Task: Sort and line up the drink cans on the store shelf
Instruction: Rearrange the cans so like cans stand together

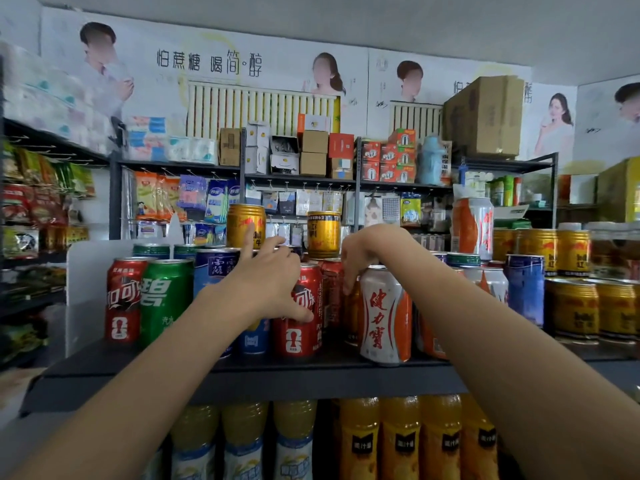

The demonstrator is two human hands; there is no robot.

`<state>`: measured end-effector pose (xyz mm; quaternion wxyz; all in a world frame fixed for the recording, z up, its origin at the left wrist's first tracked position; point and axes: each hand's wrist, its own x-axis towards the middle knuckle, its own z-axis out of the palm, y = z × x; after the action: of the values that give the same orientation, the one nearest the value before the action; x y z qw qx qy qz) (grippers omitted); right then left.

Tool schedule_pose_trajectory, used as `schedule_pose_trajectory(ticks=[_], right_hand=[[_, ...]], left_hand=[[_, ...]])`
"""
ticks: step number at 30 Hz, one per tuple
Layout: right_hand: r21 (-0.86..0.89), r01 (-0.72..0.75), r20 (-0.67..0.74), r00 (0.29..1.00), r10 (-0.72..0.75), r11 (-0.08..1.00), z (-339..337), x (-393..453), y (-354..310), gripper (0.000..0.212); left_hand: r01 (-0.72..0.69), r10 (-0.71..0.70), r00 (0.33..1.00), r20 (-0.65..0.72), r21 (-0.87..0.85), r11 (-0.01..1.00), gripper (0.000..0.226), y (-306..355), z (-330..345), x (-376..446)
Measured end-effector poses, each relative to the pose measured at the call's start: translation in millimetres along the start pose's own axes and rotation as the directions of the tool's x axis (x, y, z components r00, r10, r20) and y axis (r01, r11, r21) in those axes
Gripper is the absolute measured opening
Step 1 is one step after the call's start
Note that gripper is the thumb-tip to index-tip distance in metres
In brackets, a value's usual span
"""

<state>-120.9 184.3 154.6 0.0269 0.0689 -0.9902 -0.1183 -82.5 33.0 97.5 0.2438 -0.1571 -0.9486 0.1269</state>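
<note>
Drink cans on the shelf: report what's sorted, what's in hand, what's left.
Done: the gold cans at the right stand grouped. In hand: the left hand grips a red cola can at the front; the right hand reaches down behind the white and orange can. Left: red, green, blue and white cans stand mixed, and two gold cans sit stacked on others.

The left hand (266, 282) covers the upper label of a red cola can (300, 317) and most of a blue can (214, 271) behind it. The right hand (363, 251) dips behind a white-and-orange can (384, 313), fingertips hidden. Both forearms run off the bottom edge. Faces on the wall posters (207, 64) are blurred.
</note>
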Motion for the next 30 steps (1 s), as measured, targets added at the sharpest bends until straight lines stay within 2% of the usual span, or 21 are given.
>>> schedule_pose_trajectory(ticks=[4,7,10,12,15,17,19,22,24,26,30], right_hand=[[0.048,0.035,0.005,0.999,-0.036,0.998,-0.5,2.7,0.3,0.061],[0.169,0.068,-0.031,0.997,-0.064,0.983,1.9,2.7,2.5,0.051],[0.313,0.109,-0.119,0.99,-0.075,0.943,2.0,-0.3,3.9,0.046],[0.345,0.139,-0.174,0.981,-0.083,0.928,-3.5,-4.5,5.4,0.036],[0.4,0.184,-0.292,0.954,-0.065,0.898,-18.8,-16.7,7.4,0.032],[0.432,0.229,-0.396,0.917,-0.044,0.872,-31.0,-25.5,10.9,0.033],[0.452,0.296,-0.503,0.863,-0.033,0.841,-41.9,-36.7,15.4,0.032],[0.455,0.4,-0.652,0.758,-0.008,0.796,-53.8,-55.7,21.2,0.03],[0.421,0.453,-0.74,0.673,0.008,0.786,-62.2,-72.8,25.1,0.029],[0.41,0.486,-0.78,0.625,0.021,0.771,-68.4,-94.8,33.9,0.029],[0.515,0.55,-0.772,0.631,0.076,0.658,-59.7,-136.6,68.8,0.029]], left_hand=[[0.006,-0.007,1.0,-0.025,-0.024,1.0,0.075,0.4,2.0,-2.2],[0.007,-0.008,0.999,-0.036,-0.018,1.0,0.077,1.3,2.2,-2.8],[0.017,-0.018,0.999,-0.044,-0.02,1.0,0.08,2.7,1.6,-3.3],[0.019,-0.02,0.998,-0.065,-0.007,1.0,0.085,3.7,1.8,-4.5],[0.011,-0.011,0.996,-0.089,-0.006,1.0,0.093,4.9,2.1,-5.4],[0.01,-0.02,0.992,-0.124,-0.087,0.996,0.098,5.9,-1.8,-5.0],[0.01,-0.069,0.967,-0.245,-0.235,0.972,0.098,7.7,-11.1,-3.5],[-0.049,-0.21,0.865,-0.455,-0.494,0.868,0.088,12.1,-33.0,3.3],[-0.158,-0.259,0.826,-0.5,-0.647,0.746,0.087,20.7,-47.9,11.2],[-0.243,-0.258,0.828,-0.499,-0.731,0.637,0.088,34.4,-61.8,19.1],[-0.312,-0.214,0.866,-0.453,-0.821,0.478,0.074,74.1,-85.0,29.4]])
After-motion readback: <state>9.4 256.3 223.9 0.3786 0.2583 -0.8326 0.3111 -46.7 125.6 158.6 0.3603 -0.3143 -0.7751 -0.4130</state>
